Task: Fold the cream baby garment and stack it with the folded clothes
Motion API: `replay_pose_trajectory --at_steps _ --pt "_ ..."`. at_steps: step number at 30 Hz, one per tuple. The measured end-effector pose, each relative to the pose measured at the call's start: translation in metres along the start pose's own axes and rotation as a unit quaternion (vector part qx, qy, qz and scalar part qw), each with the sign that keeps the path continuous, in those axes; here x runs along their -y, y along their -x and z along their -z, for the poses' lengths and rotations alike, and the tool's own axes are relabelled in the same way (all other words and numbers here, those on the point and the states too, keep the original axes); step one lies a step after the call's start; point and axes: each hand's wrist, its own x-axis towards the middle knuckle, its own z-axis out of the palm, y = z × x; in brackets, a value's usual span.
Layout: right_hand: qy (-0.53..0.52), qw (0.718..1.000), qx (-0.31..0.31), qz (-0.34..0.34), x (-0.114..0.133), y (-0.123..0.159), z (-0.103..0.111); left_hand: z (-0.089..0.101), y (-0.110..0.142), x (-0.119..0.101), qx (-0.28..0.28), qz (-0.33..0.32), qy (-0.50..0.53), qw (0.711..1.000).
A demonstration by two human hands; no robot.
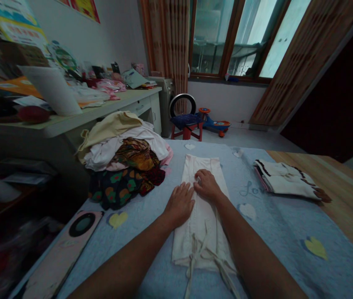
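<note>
Left hand point(179, 203) and right hand point(207, 185) both open, palms pressed flat on folded white cloth point(203, 232), which lies on blue bedspread point(272, 249).

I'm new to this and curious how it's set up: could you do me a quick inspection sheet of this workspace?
Surface: blue heart-patterned cover, with a wooden edge beyond it on the right.
Things in hand: white garment with ties, lying flat.
Clutter: heap of mixed clothes on the left; folded white clothes on the right.
Hands: left hand and right hand both rest flat on the garment.
Cables: nothing seen.
Surroundings: cluttered desk, red child's chair, blue ride-on toy, curtained window.
</note>
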Motion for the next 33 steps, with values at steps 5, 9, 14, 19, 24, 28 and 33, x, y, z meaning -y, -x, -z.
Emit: replay_pose_trajectory --at_steps 5,9,14,19,24,28,33 --pt "0.024 1.000 0.004 -0.012 0.004 0.000 -0.002 0.009 -0.002 -0.004 -0.014 -0.044 0.015 0.999" --pt "-0.005 1.000 -0.001 -0.025 0.001 -0.003 -0.004 0.015 -0.004 -0.006 -0.008 -0.051 0.030 0.998" --pt "-0.085 0.992 -0.088 -0.032 -0.007 0.005 0.014 0.014 -0.001 -0.001 0.003 -0.047 0.047 0.998" --pt "0.000 0.995 -0.070 -0.072 -0.009 0.046 0.036 0.015 0.005 0.000 0.052 -0.039 0.048 0.997" --pt "0.092 0.985 -0.022 -0.142 0.000 0.085 0.033 0.016 0.008 -0.004 0.076 -0.027 0.035 0.996" --pt "0.130 0.978 -0.037 -0.156 0.011 0.094 0.025 0.015 0.009 -0.005 0.051 -0.032 0.026 0.998" --pt "0.139 0.979 -0.042 -0.140 0.019 0.094 0.027 0.020 0.010 -0.010 0.016 -0.045 0.013 0.999"
